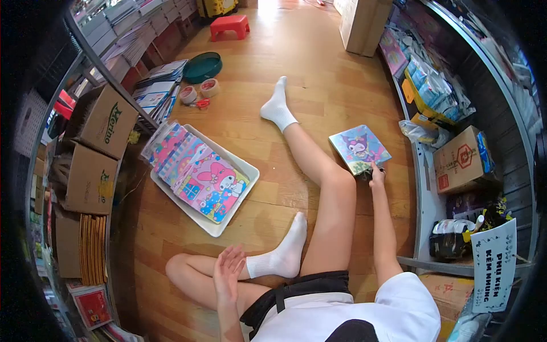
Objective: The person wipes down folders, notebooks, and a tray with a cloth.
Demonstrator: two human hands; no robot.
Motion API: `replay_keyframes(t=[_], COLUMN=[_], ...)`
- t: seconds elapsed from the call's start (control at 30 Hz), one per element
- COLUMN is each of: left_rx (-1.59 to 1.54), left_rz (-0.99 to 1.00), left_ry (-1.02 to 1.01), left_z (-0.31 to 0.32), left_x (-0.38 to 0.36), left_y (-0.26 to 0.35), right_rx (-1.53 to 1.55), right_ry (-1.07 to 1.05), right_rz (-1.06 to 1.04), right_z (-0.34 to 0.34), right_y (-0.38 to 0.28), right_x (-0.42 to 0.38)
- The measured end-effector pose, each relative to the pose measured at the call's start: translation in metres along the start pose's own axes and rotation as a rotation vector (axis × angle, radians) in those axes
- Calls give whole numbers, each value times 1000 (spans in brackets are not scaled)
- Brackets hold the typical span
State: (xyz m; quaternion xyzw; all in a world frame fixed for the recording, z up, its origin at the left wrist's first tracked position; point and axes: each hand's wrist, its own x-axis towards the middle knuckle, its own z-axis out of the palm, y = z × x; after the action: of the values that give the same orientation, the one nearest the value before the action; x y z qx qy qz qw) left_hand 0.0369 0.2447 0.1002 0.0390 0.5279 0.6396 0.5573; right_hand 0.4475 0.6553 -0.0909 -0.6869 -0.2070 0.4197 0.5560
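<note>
My right hand (376,174) is closed at the lower edge of a colourful square book or pad (360,149) with a purple-and-white cartoon figure, to the right of my bent knee. A small dark item shows beside the fingers, too small to name. My left hand (229,268) is raised near my left shin, fingers apart, holding nothing. On the floor at the left, a white tray (246,171) bears a fanned stack of pink and blue cartoon-covered items (213,185), some reaching past its upper left edge.
Tape rolls (209,88), red scissors (200,104), a green round tray (203,67) and stacked papers (156,91) lie at the upper left. Beyond is a red stool (229,27). Shelves with cardboard boxes (105,122) flank both sides; my legs stretch across the middle.
</note>
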Motion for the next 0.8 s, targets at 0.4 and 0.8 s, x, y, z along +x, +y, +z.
replay_keyframes(t=[0.4,0.8], left_rx=[527,741], left_rz=[570,809], left_ry=[268,522], left_z=[-56,-31], left_x=[120,176], left_y=[46,85], right_rx=[-235,-573], right_ry=[-210,-200], right_rz=[-578,-1086], right_z=[-25,-1], right_y=[-66,-43], right_x=[-189,-251])
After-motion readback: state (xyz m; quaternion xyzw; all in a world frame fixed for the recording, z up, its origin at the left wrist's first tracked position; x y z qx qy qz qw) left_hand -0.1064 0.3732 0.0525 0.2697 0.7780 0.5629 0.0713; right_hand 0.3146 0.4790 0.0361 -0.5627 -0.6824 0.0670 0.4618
